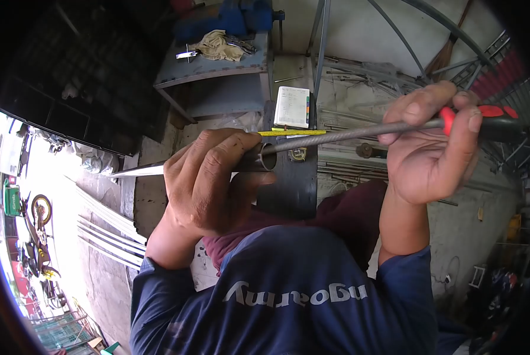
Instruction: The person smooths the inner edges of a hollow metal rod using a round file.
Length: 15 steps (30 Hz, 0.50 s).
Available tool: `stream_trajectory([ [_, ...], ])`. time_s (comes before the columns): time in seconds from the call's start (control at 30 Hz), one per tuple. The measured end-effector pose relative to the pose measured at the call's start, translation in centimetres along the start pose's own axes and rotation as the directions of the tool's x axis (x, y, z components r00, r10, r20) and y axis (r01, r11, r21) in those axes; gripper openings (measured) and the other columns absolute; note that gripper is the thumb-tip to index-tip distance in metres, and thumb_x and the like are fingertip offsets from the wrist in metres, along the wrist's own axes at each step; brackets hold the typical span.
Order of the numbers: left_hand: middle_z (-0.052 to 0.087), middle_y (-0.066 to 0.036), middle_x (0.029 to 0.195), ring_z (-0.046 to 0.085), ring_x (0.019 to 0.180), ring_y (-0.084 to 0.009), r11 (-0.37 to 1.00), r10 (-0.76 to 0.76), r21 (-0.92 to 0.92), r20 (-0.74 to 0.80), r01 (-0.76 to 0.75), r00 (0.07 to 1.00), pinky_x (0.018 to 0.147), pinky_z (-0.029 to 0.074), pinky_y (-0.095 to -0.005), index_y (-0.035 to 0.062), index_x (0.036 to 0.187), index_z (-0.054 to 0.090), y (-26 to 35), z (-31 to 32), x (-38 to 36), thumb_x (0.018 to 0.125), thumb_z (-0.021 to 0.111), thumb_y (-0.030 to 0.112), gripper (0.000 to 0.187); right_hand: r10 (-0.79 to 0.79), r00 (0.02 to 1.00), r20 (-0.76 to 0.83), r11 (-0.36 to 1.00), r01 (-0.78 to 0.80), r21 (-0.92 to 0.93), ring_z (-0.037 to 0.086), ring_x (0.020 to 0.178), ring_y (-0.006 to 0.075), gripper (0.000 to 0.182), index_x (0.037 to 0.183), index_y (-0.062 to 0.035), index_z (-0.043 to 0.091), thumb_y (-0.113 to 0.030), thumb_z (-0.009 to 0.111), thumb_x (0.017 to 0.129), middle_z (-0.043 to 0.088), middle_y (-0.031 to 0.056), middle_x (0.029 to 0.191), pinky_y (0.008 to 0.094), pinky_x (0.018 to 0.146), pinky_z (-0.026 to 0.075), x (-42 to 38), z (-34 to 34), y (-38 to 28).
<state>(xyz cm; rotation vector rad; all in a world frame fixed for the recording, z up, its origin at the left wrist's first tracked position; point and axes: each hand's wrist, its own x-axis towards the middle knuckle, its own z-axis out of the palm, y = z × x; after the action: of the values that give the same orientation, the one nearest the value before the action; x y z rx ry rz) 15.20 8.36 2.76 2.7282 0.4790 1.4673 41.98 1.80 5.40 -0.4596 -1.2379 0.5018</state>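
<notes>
My left hand (203,183) is wrapped round a metal tube (254,161) whose open end faces right. The tube's long shaft (138,171) stretches away to the left. A round file (359,133) lies with its tip at the tube's mouth, the tip's far end hidden there. Holding the file is my right hand (425,142), its fingers around the red and black handle (495,120) and the steel beside it. Behind the file, on a dark bench (288,192), are an open notebook (292,106), a yellow folding rule (294,132) and a tape measure (297,154).
A metal worktable (209,71) carries a blue vise (229,18) and a crumpled cloth (220,46). Metal rods (354,171) lie on the floor behind the bench. Pale bars (108,231) stand on the left by the bright doorway, with a motorbike (40,231) outside.
</notes>
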Motion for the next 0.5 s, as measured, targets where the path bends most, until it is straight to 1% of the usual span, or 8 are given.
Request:
stream_trajectory([
  [0.03, 0.074, -0.019, 0.096, 0.073, 0.076, -0.0270, 1.000, -0.007, 0.012, -0.017, 0.007, 1.000, 0.066, 0.058, -0.0341, -0.0056, 0.114, 0.069, 0.0, 0.0, -0.1, 0.090, 0.087, 0.025, 0.043, -0.002, 1.000, 0.008, 1.000, 0.002, -0.012, 0.069, 0.063, 0.0240, 0.031, 0.132, -0.0069, 0.048, -0.032, 0.053, 0.114, 0.072, 0.0228, 0.094, 0.0352, 0.053, 0.060, -0.4, 0.7, 0.3],
  [0.1, 0.074, -0.019, 0.096, 0.072, 0.076, -0.0282, 1.000, 0.022, 0.011, -0.034, -0.021, 0.999, 0.065, 0.058, -0.0352, -0.0065, 0.114, 0.068, -0.3, 0.1, 0.4, 0.090, 0.087, 0.027, 0.045, -0.036, 0.987, 0.160, 0.989, 0.059, -0.139, 0.070, 0.064, 0.0237, 0.033, 0.133, -0.0065, 0.048, -0.033, 0.051, 0.115, 0.072, 0.0217, 0.094, 0.0343, 0.052, 0.059, -2.2, 2.8, 2.4],
  [0.17, 0.073, -0.018, 0.093, 0.073, 0.074, -0.0288, 0.998, 0.059, -0.023, -0.024, -0.059, 0.998, 0.062, 0.058, -0.0358, -0.0072, 0.114, 0.067, -0.6, 0.6, 0.2, 0.089, 0.087, 0.029, 0.048, -0.020, 0.990, 0.136, 0.994, 0.035, -0.108, 0.069, 0.063, 0.0232, 0.033, 0.132, -0.0065, 0.047, -0.034, 0.052, 0.114, 0.071, 0.0220, 0.094, 0.0350, 0.052, 0.060, -2.0, 2.3, 1.9],
  [0.2, 0.073, -0.018, 0.092, 0.073, 0.074, -0.0291, 0.997, 0.063, -0.037, -0.018, -0.064, 0.998, 0.061, 0.058, -0.0361, -0.0076, 0.115, 0.067, -0.7, 0.6, 0.0, 0.089, 0.087, 0.031, 0.050, -0.001, 0.998, 0.061, 0.998, 0.005, -0.060, 0.068, 0.063, 0.0230, 0.033, 0.131, -0.0064, 0.047, -0.034, 0.053, 0.114, 0.071, 0.0221, 0.093, 0.0353, 0.053, 0.060, -1.0, 1.5, 0.7],
  [0.27, 0.071, -0.017, 0.096, 0.072, 0.079, -0.0284, 1.000, 0.030, -0.001, -0.074, -0.031, 0.997, 0.064, 0.058, -0.0358, -0.0037, 0.114, 0.065, 0.0, 0.2, 0.2, 0.078, 0.091, 0.013, 0.047, 0.018, 1.000, 0.018, 1.000, -0.018, -0.020, 0.067, 0.063, 0.0229, 0.032, 0.130, -0.0065, 0.046, -0.033, 0.053, 0.114, 0.070, 0.0221, 0.093, 0.0361, 0.053, 0.061, -0.5, 1.2, 0.0],
  [0.33, 0.070, -0.016, 0.098, 0.071, 0.083, -0.0275, 1.000, -0.002, 0.004, -0.134, 0.002, 0.991, 0.066, 0.058, -0.0351, -0.0012, 0.113, 0.063, -0.2, 0.1, 0.1, 0.072, 0.091, 0.002, 0.050, 0.004, 0.995, 0.102, 0.997, 0.004, -0.081, 0.066, 0.062, 0.0231, 0.030, 0.131, -0.0067, 0.046, -0.031, 0.052, 0.114, 0.069, 0.0217, 0.092, 0.0370, 0.053, 0.061, -2.1, 2.4, 1.2],
  [0.37, 0.068, -0.015, 0.101, 0.070, 0.087, -0.0262, 0.999, -0.020, 0.027, -0.106, 0.023, 0.994, 0.067, 0.058, -0.0339, 0.0016, 0.112, 0.062, 0.2, 0.1, 0.1, 0.066, 0.086, -0.008, 0.053, -0.002, 0.993, 0.121, 0.995, 0.014, -0.098, 0.065, 0.062, 0.0231, 0.030, 0.131, -0.0068, 0.046, -0.030, 0.052, 0.114, 0.068, 0.0214, 0.091, 0.0375, 0.053, 0.061, -2.4, 2.7, 1.6],
  [0.5, 0.070, -0.014, 0.098, 0.071, 0.083, -0.0244, 1.000, 0.003, 0.029, -0.089, -0.001, 0.996, 0.065, 0.058, -0.0337, 0.0016, 0.110, 0.064, 0.2, 0.4, -0.4, 0.067, 0.087, -0.005, 0.049, -0.019, 1.000, 0.001, 0.999, 0.019, -0.031, 0.067, 0.063, 0.0244, 0.031, 0.129, -0.0052, 0.046, -0.031, 0.054, 0.113, 0.070, 0.0241, 0.089, 0.0373, 0.054, 0.061, -0.7, 0.8, -0.8],
])
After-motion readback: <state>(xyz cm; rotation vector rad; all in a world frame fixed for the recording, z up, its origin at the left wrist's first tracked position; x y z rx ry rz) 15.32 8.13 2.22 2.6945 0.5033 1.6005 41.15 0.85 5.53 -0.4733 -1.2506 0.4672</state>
